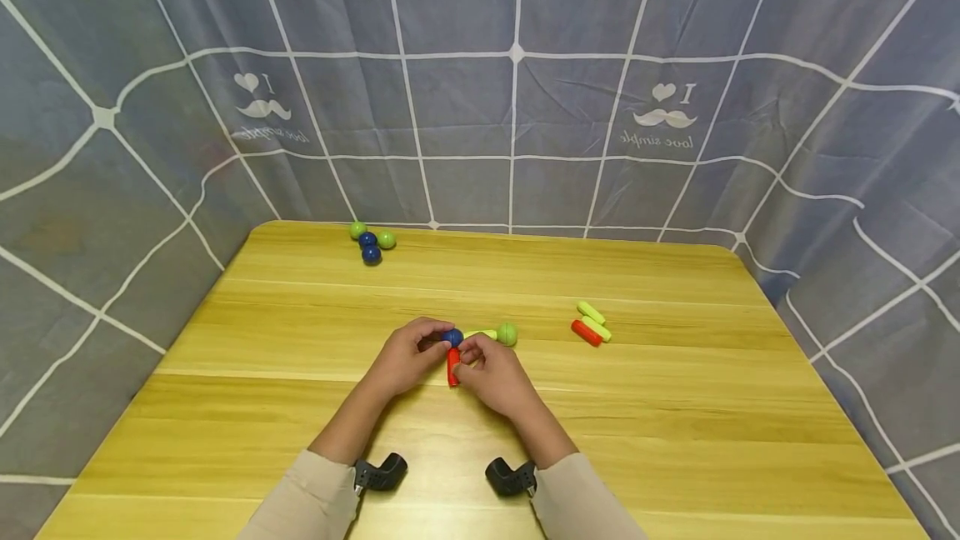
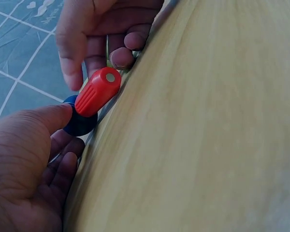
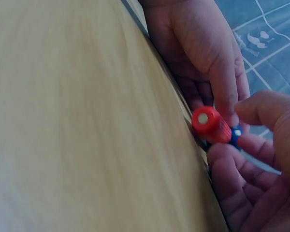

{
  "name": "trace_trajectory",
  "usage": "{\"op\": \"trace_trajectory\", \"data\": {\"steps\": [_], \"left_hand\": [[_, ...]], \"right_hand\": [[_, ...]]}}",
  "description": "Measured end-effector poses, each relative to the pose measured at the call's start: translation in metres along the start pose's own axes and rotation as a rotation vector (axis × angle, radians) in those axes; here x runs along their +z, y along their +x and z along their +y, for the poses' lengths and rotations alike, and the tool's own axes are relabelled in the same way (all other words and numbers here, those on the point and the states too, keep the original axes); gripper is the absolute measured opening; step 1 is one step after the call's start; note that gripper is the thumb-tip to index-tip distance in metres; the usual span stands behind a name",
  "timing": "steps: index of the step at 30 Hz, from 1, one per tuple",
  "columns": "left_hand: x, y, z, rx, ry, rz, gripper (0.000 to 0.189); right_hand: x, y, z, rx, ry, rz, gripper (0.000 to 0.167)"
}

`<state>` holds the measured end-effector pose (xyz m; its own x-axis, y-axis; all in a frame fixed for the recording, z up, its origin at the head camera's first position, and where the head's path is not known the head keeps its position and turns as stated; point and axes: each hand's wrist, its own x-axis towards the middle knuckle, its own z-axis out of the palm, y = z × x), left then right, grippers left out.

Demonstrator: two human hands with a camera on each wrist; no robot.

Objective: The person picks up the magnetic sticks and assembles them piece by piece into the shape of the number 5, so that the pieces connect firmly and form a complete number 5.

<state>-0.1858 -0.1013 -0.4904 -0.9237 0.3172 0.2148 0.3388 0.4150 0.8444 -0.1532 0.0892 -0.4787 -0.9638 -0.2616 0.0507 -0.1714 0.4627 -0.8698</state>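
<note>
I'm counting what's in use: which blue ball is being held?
The blue ball pinched by the left hand, against a red stick; the other two blue balls lie untouched beside green balls.

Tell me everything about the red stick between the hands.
The red stick looks plastic, grooved lengthwise, with a pale round disc in its near end. In the head view it stretches nearly straight away; its far end meets the blue ball, which the left hand pinches. The right hand is close; contact is unclear.

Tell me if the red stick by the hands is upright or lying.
Lying, not upright: the red stick extends from the blue ball toward the viewer, its free end facing out in both wrist views.
</note>
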Motion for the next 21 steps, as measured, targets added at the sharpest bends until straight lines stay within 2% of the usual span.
{"op": "trace_trajectory", "data": {"steps": [3, 10, 13, 16, 21], "left_hand": [[0.0, -0.001, 0.0, -0.008, -0.008, -0.003, 0.026], [0.0, -0.002, 0.001, -0.032, 0.017, -0.012, 0.027], [-0.001, -0.001, 0.003, -0.045, 0.026, -0.005, 0.026], [-0.001, 0.001, 0.002, -0.047, 0.03, -0.008, 0.027], [-0.001, 0.0, 0.0, -0.043, 0.035, 0.002, 0.027]], "right_hand": [[-0.005, 0.0, 0.001, -0.034, 0.011, 0.041, 0.018], [-0.031, 0.0, 0.005, -0.095, 0.018, 0.281, 0.013], [-0.041, 0.002, 0.009, -0.107, 0.003, 0.338, 0.016], [-0.05, 0.003, 0.014, -0.097, -0.006, 0.336, 0.021], [-0.051, 0.007, 0.024, -0.04, 0.04, 0.25, 0.028]]}}
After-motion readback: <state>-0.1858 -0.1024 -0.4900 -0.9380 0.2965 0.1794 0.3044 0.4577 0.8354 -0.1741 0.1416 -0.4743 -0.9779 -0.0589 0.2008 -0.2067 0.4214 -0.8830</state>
